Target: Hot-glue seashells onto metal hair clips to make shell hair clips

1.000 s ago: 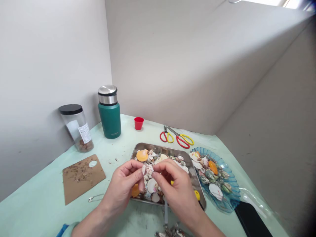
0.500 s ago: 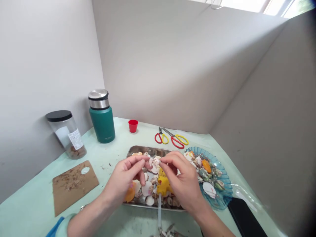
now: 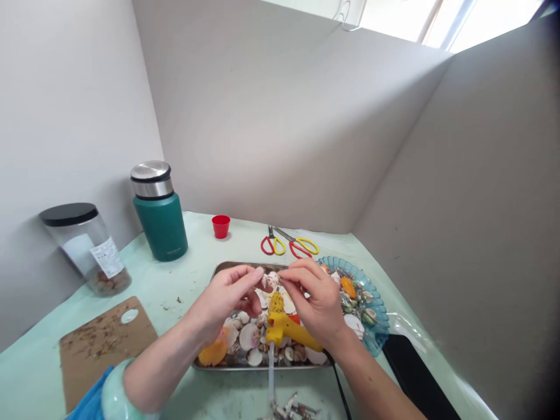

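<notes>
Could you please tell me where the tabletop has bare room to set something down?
The widest free patch, with a few specks, lies between the teal flask, red cup and metal tray; a smaller one separates the cup from the scissors. Crowded: the tray, with shells and a glue gun, and the shell-filled blue plate.

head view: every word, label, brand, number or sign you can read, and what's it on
No text is legible here.
White label on the clear jar: print too small and blurred to read.
Green flask: faint lettering near its base, too small to read.
</notes>
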